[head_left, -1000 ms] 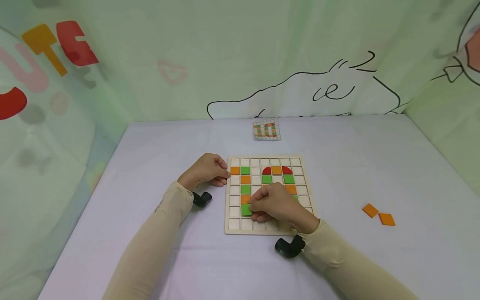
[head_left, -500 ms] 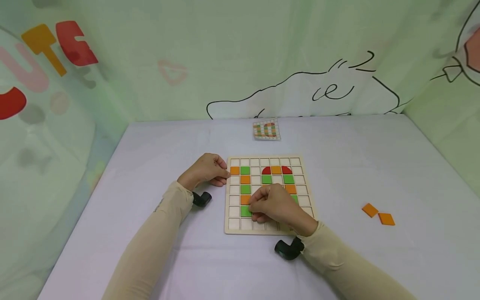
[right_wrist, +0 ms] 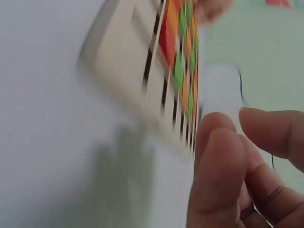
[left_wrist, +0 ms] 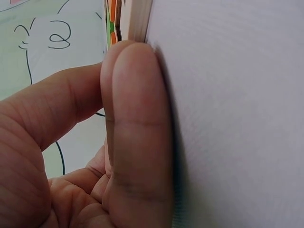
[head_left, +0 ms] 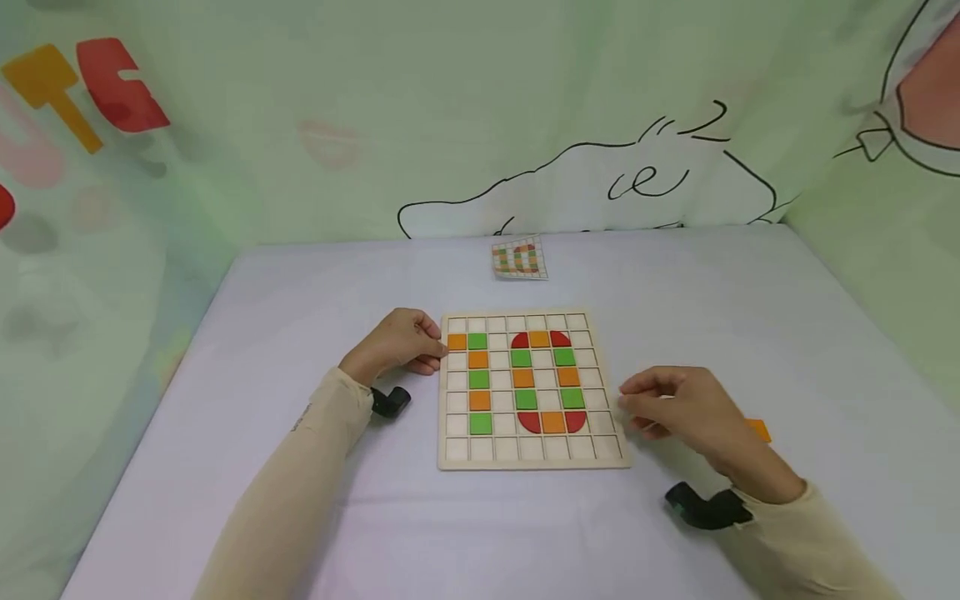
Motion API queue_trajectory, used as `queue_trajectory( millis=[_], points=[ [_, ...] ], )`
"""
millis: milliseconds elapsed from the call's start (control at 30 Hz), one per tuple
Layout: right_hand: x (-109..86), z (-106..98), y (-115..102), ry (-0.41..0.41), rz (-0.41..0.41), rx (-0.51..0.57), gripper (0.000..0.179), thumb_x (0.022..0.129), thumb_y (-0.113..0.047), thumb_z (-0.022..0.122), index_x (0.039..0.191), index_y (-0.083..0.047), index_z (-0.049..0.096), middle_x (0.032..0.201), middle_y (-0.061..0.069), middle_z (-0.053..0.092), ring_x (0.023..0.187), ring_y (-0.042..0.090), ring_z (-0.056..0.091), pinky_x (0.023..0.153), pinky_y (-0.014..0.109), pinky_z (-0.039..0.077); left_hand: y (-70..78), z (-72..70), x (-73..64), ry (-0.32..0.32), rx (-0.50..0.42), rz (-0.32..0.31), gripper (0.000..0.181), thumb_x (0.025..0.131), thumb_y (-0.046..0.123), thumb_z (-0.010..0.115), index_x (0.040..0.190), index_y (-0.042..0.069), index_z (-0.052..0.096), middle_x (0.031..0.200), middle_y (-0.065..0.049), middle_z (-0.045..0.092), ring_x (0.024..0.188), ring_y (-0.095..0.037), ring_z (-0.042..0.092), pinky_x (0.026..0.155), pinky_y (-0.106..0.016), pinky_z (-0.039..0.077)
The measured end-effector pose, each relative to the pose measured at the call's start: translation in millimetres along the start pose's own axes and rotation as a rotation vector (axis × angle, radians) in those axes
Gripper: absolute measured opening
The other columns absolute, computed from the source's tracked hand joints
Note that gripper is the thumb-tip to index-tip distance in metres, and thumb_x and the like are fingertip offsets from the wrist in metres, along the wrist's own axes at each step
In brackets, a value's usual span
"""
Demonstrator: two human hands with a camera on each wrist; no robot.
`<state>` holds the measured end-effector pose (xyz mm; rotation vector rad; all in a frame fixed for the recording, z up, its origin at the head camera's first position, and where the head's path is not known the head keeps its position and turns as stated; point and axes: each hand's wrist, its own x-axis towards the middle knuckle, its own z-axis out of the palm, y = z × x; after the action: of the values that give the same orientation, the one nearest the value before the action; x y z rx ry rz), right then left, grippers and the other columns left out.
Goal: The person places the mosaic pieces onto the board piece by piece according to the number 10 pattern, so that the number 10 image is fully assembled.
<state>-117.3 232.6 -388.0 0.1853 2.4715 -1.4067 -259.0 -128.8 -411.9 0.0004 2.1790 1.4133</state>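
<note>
A square wooden grid board lies on the white table, with orange, green and red tiles in some of its cells. At the board's left edge, my left hand holds the rim between thumb and fingers. The left wrist view shows the fingertips against the board's side. Just right of the board, above the table, is my right hand with loosely bent fingers and nothing between them. Behind that hand, an orange tile is partly hidden. The right wrist view is blurred.
A small paper card with a coloured grid pattern lies near the table's back edge. Printed curtains hang behind and beside the table. Dark wrist cameras stick out under both wrists.
My right hand has left the green tile at the lower left of the pattern and moved right, off the board. The left hand stays at the rim. The head view has shifted slightly.
</note>
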Motion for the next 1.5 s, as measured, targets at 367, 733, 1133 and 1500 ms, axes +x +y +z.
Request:
queue_trajectory(
  millis=[367,733,1133,1500],
  points=[
    [-28.9,-101.6,82.9,0.070,0.192,-0.217,0.058,0.099,-0.045,0.072,0.129,0.004,0.064,0.088,-0.003,0.070,0.074,0.014,0.063,0.064,0.029,0.059,-1.9,-6.3,-5.8,0.003,-0.010,0.002,0.026,0.091,0.000,0.077,0.109,-0.001,0.057,0.083,-0.009,0.069,0.062,-0.012,0.067,0.061,-0.024,0.063],
    [-24.3,-98.0,83.1,0.077,0.230,-0.318,0.057,0.095,-0.047,0.075,0.119,0.004,0.065,0.090,-0.003,0.071,0.076,0.015,0.063,0.061,0.030,0.055,0.4,-4.4,-6.4,0.009,-0.012,0.006,0.028,0.091,0.000,0.077,0.110,-0.002,0.057,0.084,-0.010,0.069,0.063,-0.012,0.067,0.061,-0.024,0.063],
    [-31.0,-80.3,78.2,0.084,0.112,-0.061,0.048,0.100,-0.019,0.072,0.134,0.012,0.059,0.099,0.002,0.075,0.080,0.016,0.075,0.071,0.027,0.064,0.4,-3.1,-3.7,-0.003,-0.005,0.022,0.026,0.092,0.001,0.077,0.108,-0.001,0.057,0.086,-0.010,0.069,0.064,-0.012,0.067,0.062,-0.025,0.063],
    [-15.5,-38.7,51.4,0.047,0.092,0.040,0.039,0.099,-0.012,0.069,0.128,0.013,0.064,0.111,0.012,0.073,0.079,0.016,0.074,0.071,0.029,0.065,3.2,-0.6,-6.2,0.000,-0.008,-0.004,0.026,0.092,0.000,0.077,0.109,-0.001,0.057,0.085,-0.010,0.069,0.063,-0.012,0.067,0.062,-0.024,0.063]
  ],
)
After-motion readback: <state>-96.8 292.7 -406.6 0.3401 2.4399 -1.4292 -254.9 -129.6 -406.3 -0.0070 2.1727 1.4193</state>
